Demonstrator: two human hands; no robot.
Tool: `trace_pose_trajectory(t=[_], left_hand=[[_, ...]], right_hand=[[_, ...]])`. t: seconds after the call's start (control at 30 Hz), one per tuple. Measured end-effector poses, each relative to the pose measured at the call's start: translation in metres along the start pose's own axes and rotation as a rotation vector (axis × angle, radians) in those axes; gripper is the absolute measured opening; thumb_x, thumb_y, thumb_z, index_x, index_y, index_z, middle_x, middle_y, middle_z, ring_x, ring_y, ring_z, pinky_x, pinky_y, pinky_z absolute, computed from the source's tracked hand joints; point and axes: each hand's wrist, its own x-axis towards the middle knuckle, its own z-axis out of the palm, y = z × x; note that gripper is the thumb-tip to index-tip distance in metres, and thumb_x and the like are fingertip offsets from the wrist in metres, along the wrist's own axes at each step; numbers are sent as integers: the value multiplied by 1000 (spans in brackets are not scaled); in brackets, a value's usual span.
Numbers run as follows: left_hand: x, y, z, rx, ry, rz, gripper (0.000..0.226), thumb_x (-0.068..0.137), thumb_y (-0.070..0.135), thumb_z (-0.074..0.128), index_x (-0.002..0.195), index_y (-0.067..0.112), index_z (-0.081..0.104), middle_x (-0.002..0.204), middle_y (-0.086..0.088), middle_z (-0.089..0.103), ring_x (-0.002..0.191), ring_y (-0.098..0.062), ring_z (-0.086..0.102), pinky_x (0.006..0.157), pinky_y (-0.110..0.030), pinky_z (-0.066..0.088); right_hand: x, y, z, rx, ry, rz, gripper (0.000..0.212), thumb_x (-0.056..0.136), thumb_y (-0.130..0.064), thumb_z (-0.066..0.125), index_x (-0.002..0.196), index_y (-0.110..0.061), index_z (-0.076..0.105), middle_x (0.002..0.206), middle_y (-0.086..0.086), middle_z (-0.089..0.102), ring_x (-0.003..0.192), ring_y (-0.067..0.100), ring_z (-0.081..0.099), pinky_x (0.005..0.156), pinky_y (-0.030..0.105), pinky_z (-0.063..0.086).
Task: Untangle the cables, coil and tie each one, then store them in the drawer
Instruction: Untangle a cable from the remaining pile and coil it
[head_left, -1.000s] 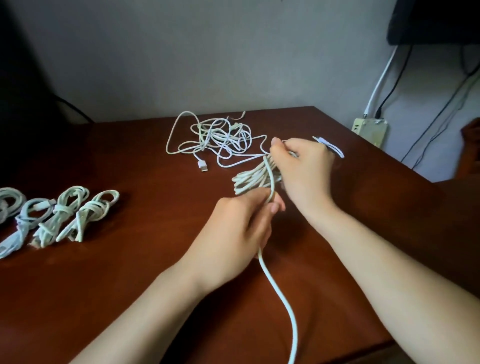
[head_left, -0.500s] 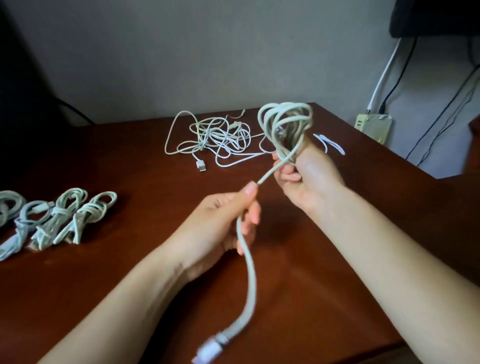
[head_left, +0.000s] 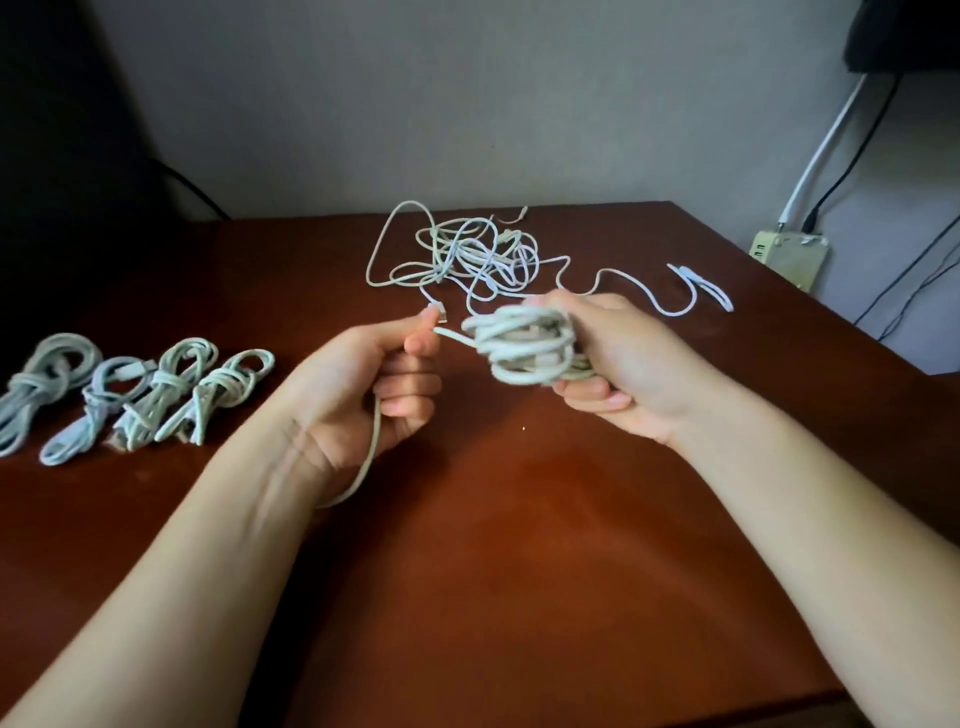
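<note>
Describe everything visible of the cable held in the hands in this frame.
The cable is off-white, round and rubbery-looking. Most of it is wound into a loose bundle of several loops, not yet tied, gripped by the right hand over the table. One strand leads left into the left hand, which grips it. It leaves below the fist and curves toward the wrist, its end hidden.

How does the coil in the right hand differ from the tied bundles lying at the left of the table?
The coil is off the table, gripped by the right hand; the tied bundles lie on it, untouched. The coil has a loose end running to the left hand, with no tie visible round its middle; each bundle is cinched by turns round its waist. Both are pale looped cable.
</note>
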Motion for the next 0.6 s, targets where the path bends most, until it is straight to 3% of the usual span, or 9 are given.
trace_pose_trajectory(t=[0.1, 0.27, 0.33, 0.4, 0.6], left_hand=[[1, 2, -5, 39, 86, -2, 43, 86, 28, 50, 46, 18, 41, 40, 11, 20, 26, -4, 20, 33, -12, 10], [0, 2, -4, 59, 153, 21, 45, 96, 30, 47, 53, 18, 42, 43, 11, 19, 30, -4, 18, 36, -13, 10], [-2, 5, -4, 44, 150, 33, 42, 97, 30, 45, 57, 18, 42, 43, 12, 20, 30, -4, 18, 36, -13, 11], [-4, 9, -5, 28, 133, 34, 40, 98, 28, 43, 60, 17, 44, 43, 11, 21, 30, -4, 18, 35, -13, 11], [-6, 11, -6, 142, 100, 81, 36, 102, 24, 34, 70, 13, 47, 44, 11, 24, 29, -1, 16, 31, -14, 12]], right_hand=[[-2, 2, 5, -276, 44, -31, 45, 100, -21, 45, 57, -11, 50, 39, 1, 42, 28, 7, 24, 29, 11, 13], [-7, 2, 12, -641, 68, -155, 50, 97, -34, 48, 66, 5, 47, 44, 10, 44, 27, 9, 29, 31, 15, 20], [-8, 3, 15, -752, 73, -264, 49, 95, -35, 49, 57, -6, 39, 44, 0, 35, 31, 6, 31, 37, 9, 24], [-7, 5, 17, -855, 60, -387, 48, 93, -38, 50, 54, -17, 29, 47, -8, 24, 41, 6, 29, 45, 13, 26], [-3, 19, 16, -1067, 12, -527, 47, 94, -43, 45, 55, -24, 28, 49, -6, 29, 49, 8, 28, 48, 17, 25]])
